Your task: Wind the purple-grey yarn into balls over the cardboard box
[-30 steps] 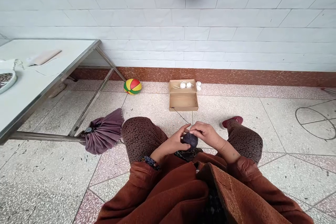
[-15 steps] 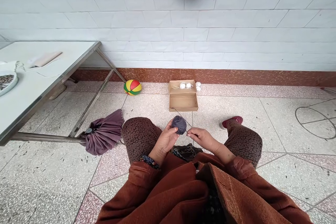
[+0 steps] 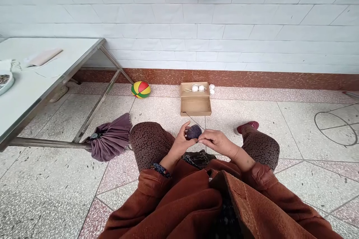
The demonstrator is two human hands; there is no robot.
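Observation:
Between my knees, my left hand (image 3: 183,139) grips a dark purple-grey ball of yarn (image 3: 193,132), thumb below and fingers behind it. My right hand (image 3: 214,141) is closed in a pinch at the ball's right side, on the dark yarn strand. That strand runs from the ball up toward an open cardboard box (image 3: 195,106) on the floor. In the box's lid lie two white balls of yarn (image 3: 198,88) with loose strands, and more white balls (image 3: 212,89) sit just right of it.
A steel-framed table (image 3: 81,68) stands at left, bearing a tray (image 3: 6,81) and a pinkish flat item (image 3: 45,58). On the floor are a colourful ball (image 3: 141,89), a folded purple umbrella (image 3: 111,137) and a wire ring (image 3: 336,129). A tiled wall (image 3: 168,15) rises ahead.
My right hand has moved left and closer against the yarn ball. The left hand has turned the ball slightly, moving it a little right and up. The view has tilted slightly downward.

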